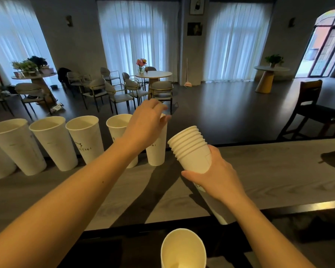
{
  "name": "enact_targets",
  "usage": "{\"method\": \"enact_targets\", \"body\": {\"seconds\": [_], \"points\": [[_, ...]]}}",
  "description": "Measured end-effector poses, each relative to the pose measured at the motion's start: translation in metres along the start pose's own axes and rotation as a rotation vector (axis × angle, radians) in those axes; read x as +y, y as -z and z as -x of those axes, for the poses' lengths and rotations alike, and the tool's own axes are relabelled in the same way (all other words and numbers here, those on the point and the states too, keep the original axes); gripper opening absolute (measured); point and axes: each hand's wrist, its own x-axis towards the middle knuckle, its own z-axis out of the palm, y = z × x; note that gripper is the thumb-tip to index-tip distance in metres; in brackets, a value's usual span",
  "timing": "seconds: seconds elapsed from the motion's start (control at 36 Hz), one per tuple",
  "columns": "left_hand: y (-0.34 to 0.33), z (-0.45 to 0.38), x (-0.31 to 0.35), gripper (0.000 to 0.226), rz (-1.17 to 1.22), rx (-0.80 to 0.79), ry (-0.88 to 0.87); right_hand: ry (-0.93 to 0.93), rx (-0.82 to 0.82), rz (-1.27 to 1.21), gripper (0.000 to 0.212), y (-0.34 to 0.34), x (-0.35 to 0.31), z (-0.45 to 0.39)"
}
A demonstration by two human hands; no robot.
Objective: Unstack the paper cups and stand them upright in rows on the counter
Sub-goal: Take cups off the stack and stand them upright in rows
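A long grey wood-grain bench (269,182) runs across the scene, with a row of tall white paper cups standing upright along its far left part. From the left, the first standing cup (17,146), the second cup (53,142), the third cup (85,138) and the fourth cup (118,130) stand close beside one another, open mouths up; a further cup at the far left edge is only partly in view. At the right end of the row stands the fifth cup (156,151), upright on the bench just beside the fourth.

The person's left hand (146,122) reaches over the top of the fifth cup, its fingers (163,118) curled round the rim and pinching it from above.

The right hand (217,175) is nearer and to the right, above the bench. Its fingers are wrapped round the lower part of a nested stack of white paper cups (191,149), which is tilted with its ridged rims pointing up and to the left, apart from the row.

At the near bottom edge, below the bench's dark front lip, another white paper cup (183,248) shows its open mouth.

Beyond the bench lies a dark floor with grey chairs (124,89) around a round pale table (153,74) and white curtains (139,31) over the far windows.
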Motion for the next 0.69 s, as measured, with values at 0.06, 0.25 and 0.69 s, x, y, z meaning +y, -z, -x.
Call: {"method": "enact_targets", "body": {"seconds": [0.06, 0.25, 0.69], "points": [[0.018, 0.005, 0.020, 0.034, 0.269, -0.076, 0.058, 0.017, 0.009, -0.018, 0.097, 0.004, -0.002, 0.003], [0.055, 0.017, 0.057, 0.032, 0.540, -0.645, 0.152, 0.037, 0.034, -0.020, 0.096, 0.018, -0.004, 0.017], [0.050, -0.016, 0.052, 0.021, 0.442, -0.015, 0.202, -0.086, 0.039, 0.078, 0.099, 0.043, 0.026, 0.030]]}}
